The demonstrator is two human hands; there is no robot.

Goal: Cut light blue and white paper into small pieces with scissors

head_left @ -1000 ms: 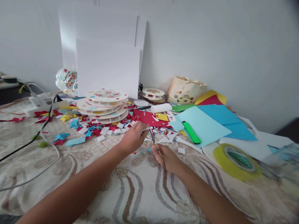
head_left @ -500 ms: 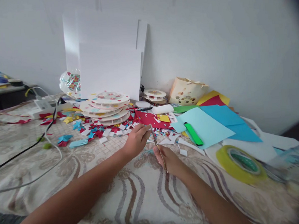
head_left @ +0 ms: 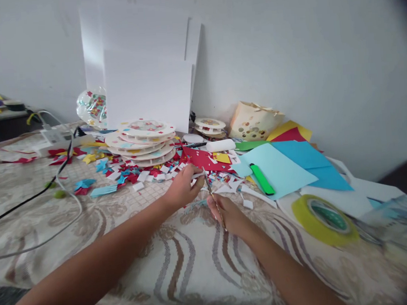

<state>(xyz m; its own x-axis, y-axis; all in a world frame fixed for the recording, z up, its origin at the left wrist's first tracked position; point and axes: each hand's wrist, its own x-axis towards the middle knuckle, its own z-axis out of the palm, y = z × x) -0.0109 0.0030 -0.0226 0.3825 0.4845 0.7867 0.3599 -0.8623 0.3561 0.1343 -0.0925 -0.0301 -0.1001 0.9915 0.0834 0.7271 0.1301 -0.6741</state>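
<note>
My right hand [head_left: 230,214] is closed around a slim gold-patterned metal tool [head_left: 216,201], shaped like tweezers; its exact kind is unclear. The narrow tip points up and away, reaching my left hand [head_left: 183,187]. Between the left thumb and fingers sits a small white piece [head_left: 198,175], partly hidden, with the tool's tip against or very near its right end. Both hands hover low over the patterned tablecloth [head_left: 204,268]. Just beyond them lie scattered white squares [head_left: 143,176] and a red sheet [head_left: 200,158] with bits on it.
Stacked white discs [head_left: 143,145] stand behind, before white boards [head_left: 146,87]. On the right are a green box cutter [head_left: 261,179], light-blue paper [head_left: 277,170], blue paper [head_left: 303,157] and a yellow tape roll [head_left: 304,220]. Cables [head_left: 68,166] and paper stars [head_left: 83,185] lie left.
The left fingers have bent inward and more of the white piece shows between them. The tool's tip stays close to it. The whole view has shifted slightly.
</note>
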